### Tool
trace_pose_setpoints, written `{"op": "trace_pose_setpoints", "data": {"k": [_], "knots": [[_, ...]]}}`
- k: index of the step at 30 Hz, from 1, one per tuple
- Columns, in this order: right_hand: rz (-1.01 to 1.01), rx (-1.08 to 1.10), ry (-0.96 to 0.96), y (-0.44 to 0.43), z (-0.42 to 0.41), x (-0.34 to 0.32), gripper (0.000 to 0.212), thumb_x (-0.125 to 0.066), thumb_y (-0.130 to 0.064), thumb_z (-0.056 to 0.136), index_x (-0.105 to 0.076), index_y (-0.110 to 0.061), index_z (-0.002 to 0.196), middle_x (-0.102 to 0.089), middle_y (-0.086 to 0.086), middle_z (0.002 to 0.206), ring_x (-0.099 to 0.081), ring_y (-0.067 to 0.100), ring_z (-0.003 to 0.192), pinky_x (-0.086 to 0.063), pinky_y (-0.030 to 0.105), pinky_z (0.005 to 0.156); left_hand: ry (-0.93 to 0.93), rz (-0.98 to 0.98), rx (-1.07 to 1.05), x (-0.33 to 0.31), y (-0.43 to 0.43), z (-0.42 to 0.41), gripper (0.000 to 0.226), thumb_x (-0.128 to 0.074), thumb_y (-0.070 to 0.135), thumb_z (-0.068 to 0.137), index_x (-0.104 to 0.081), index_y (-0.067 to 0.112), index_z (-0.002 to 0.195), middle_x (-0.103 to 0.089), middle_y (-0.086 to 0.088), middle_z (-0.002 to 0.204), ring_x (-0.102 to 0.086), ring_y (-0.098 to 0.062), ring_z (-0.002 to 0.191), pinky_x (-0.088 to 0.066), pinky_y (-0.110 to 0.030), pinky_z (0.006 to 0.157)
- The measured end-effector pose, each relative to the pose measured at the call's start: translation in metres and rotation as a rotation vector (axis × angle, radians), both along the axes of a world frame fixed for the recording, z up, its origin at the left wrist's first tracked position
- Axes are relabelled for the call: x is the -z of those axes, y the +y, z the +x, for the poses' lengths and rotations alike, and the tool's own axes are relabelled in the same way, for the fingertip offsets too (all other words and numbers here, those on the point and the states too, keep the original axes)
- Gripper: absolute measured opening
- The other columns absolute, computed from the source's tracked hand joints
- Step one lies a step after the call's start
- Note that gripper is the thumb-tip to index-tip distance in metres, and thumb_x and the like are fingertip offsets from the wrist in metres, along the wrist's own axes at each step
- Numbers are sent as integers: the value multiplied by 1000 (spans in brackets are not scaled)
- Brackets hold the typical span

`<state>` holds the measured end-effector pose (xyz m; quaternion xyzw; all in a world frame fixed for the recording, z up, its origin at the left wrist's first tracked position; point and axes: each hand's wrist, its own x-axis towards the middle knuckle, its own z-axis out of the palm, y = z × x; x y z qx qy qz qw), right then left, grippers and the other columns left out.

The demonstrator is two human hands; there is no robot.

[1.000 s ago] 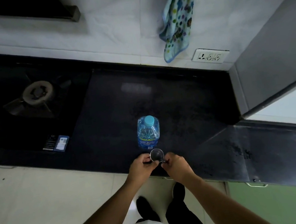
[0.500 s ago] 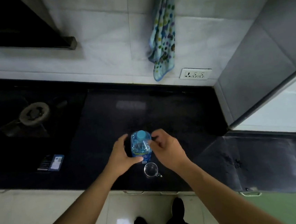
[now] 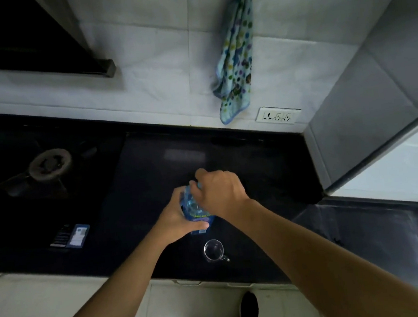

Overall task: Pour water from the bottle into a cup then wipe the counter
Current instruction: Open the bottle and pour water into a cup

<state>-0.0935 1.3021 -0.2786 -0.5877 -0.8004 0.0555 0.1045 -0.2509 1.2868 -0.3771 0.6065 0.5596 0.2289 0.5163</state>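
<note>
A clear blue water bottle (image 3: 195,210) stands on the black counter (image 3: 255,169). My left hand (image 3: 176,219) wraps around its body from the left. My right hand (image 3: 218,192) is closed over the top of the bottle and hides the cap. A small clear glass cup (image 3: 213,250) with a handle stands empty just in front of the bottle, near the counter's front edge. A spotted blue cloth (image 3: 236,63) hangs on the tiled wall behind.
A gas burner (image 3: 49,164) sits at the left on the dark stove. A small card or packet (image 3: 77,235) lies left of the bottle. A wall socket (image 3: 278,115) is beside the cloth. A grey cabinet side (image 3: 376,106) rises on the right.
Both hands left the cup and moved up to the bottle. My left hand now grips its body and my right hand has closed over its cap.
</note>
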Motion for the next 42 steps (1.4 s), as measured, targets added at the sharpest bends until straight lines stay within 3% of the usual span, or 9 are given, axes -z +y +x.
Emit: {"op": "trace_pose_setpoints", "data": {"k": [3, 7, 14, 16, 20, 23, 27, 34, 42], "knots": [[210, -81, 178, -5, 6, -47, 28, -62, -33, 88, -53, -14, 70, -52, 5, 49, -56, 33, 46, -32, 27, 50, -43, 112, -4, -37, -6, -6, 105, -98, 44, 47, -29, 66, 122, -58, 32, 119, -61, 11, 109, -56, -20, 83], [222, -126, 305, -8, 20, -111, 40, -58, -37, 88, -33, -20, 62, -29, -4, 44, -36, 23, 46, -23, 26, 45, -136, 264, -18, -79, -27, -9, 104, -99, 44, 47, -36, 61, 128, -60, 28, 127, -63, 3, 115, -56, -17, 86], [-23, 218, -91, -7, 14, -122, 50, -40, -58, 98, -65, -14, 98, -66, 10, 93, -65, 35, 92, -38, 34, 65, -51, 303, -243, -101, -69, 19, 74, -91, 45, 48, -44, 65, 101, -67, 21, 104, -63, 13, 97, -48, -2, 72], [-64, 200, -7, -13, 11, -123, 44, -42, -54, 98, -61, -16, 85, -62, 7, 81, -64, 33, 86, -38, 34, 65, -45, 277, -235, -106, -76, 16, 71, -89, 49, 46, -45, 65, 99, -68, 25, 101, -62, 15, 95, -47, -1, 70], [-3, 35, 163, -35, 8, -150, 50, -47, -42, 97, -38, -17, 54, -40, -1, 52, -47, 25, 54, -31, 29, 58, -115, 287, -171, -129, -84, 0, 74, -91, 45, 50, -53, 50, 112, -69, 27, 110, -68, 5, 100, -53, -11, 76], [180, -237, 201, -53, 3, -185, 49, -49, -37, 97, -34, -17, 55, -36, -4, 48, -42, 25, 50, -26, 30, 53, -273, 276, -21, -154, -82, -16, 79, -96, 33, 56, -57, 37, 126, -71, 6, 122, -70, -13, 112, -57, -34, 90], [124, -513, 301, -58, 16, -213, 35, -48, -40, 100, -51, -19, 72, -53, -4, 61, -53, 16, 58, -38, 31, 53, -439, 205, 154, -173, -83, -29, 81, -96, 25, 62, -57, 32, 132, -70, -5, 125, -70, -22, 114, -59, -35, 89], [-125, 209, -28, -38, 10, -163, 47, -33, -58, 101, -49, -17, 82, -41, 3, 70, -62, 37, 93, -36, 34, 69, 60, 458, -212, -149, -86, -5, 70, -93, 40, 49, -53, 44, 107, -67, 24, 102, -65, 7, 95, -50, -6, 70], [-85, -391, 287, -57, 24, -148, 15, -52, -34, 99, -58, -21, 95, -57, -1, 86, -57, 20, 80, -47, 37, 74, -124, 247, -19, -123, -79, -33, 75, -97, 27, 56, -57, 43, 118, -72, 10, 116, -71, -9, 107, -58, -29, 89]]}}
